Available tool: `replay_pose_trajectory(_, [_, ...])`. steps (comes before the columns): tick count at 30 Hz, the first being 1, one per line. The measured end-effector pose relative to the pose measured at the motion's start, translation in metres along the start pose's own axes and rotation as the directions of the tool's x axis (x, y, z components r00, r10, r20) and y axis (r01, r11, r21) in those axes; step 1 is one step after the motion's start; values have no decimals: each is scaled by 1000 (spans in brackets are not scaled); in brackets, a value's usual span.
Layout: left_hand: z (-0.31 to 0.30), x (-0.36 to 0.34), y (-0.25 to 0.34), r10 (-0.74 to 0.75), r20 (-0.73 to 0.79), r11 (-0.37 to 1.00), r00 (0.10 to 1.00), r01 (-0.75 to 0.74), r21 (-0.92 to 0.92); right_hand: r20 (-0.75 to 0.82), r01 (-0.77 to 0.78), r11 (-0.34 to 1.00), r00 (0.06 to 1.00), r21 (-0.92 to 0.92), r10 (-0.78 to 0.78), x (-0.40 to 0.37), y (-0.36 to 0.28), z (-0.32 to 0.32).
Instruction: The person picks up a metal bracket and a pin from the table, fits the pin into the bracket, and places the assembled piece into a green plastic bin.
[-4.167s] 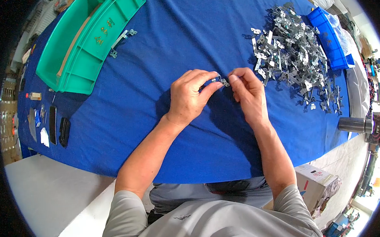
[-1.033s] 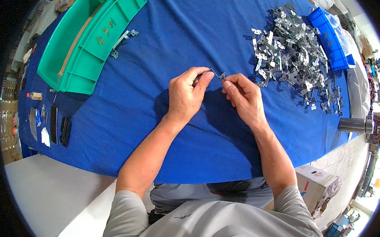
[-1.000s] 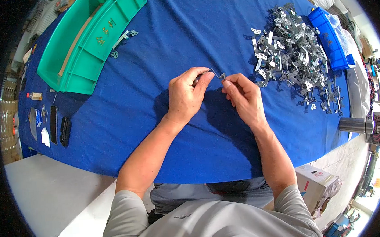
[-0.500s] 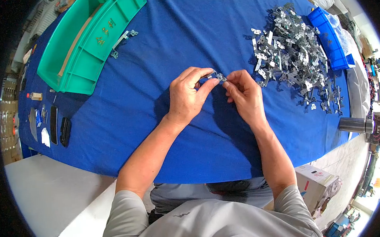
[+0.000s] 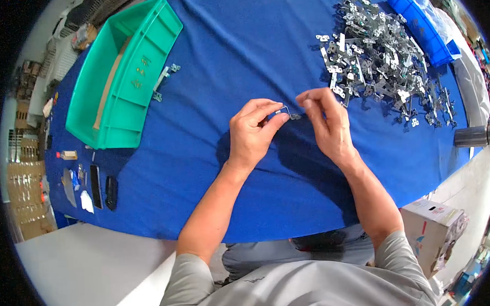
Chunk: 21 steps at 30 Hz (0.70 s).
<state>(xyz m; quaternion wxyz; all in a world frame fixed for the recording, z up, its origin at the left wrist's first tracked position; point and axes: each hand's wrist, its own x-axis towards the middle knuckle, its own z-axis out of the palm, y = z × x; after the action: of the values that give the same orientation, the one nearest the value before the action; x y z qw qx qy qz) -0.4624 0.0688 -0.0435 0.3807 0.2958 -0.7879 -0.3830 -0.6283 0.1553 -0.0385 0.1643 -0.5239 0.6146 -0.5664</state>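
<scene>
Nearest, the left hand point(image 5: 252, 133) and right hand point(image 5: 329, 124) have drawn slightly apart since half a second ago. This opens out the metal bracket point(image 5: 288, 113) held between them above the desk point(image 5: 148, 184). Each grip stays pinched on one end, so the piece seems still in work, not set down. Beyond, the bracket pile point(image 5: 377, 59) lies at 2 o'clock and the green tray point(image 5: 128, 111) at 10 o'clock.
</scene>
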Motion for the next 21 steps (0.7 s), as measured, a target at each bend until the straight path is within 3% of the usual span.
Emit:
replay_pose_trajectory(3, [-3,1,-9,-363,125,852,923,384,-357,148,201,972,972,-119,-183,-1,-1,-1])
replay_pose_trajectory(6, [-13,8,-11,-409,281,624,868,490,-609,137,119,979,986,-166,-97,-2,-3,-3])
replay_pose_trajectory(7, [-15,8,-7,-389,332,489,859,498,-716,83,64,992,995,-109,-56,-3,3,0])
replay_pose_trajectory(10, [-7,7,6,-302,267,429,915,381,-819,44,-242,965,970,106,239,-1,6,0])
replay_pose_trajectory(14, [-1,6,-3,-298,156,540,942,300,-787,207,-395,878,914,269,348,-5,3,3])
replay_pose_trajectory(18, [-5,3,-15,-310,60,756,949,284,-590,409,-357,925,869,128,279,-9,-8,5])
replay_pose_trajectory(20, [-7,2,-10,-267,2,873,964,243,-423,325,-301,944,914,136,244,-10,-4,6])
replay_pose_trajectory(21, [-9,2,-6,-315,9,862,949,290,-416,282,-271,953,933,137,225,-11,-1,6])
